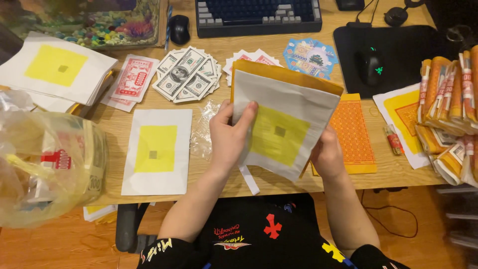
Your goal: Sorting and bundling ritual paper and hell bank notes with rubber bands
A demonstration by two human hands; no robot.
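— Yellow-squared white sheets, a stack (281,132) of them with mustard paper behind: who had it?

— Both hands. The left hand (228,137) was closed on its left edge, fingers across the front; the right hand (327,155) pinched the lower right corner. It was held tilted above the desk's (294,182) front edge.

— And beside it?

— A single like sheet (158,151) lay flat toward the front left; fanned banknotes (188,73) sat further back, an orange sheet (353,134) right.

The right hand (326,155) fingers hide behind the white-and-yellow paper sheet (284,127); rolled bundles (450,94) run off the edge
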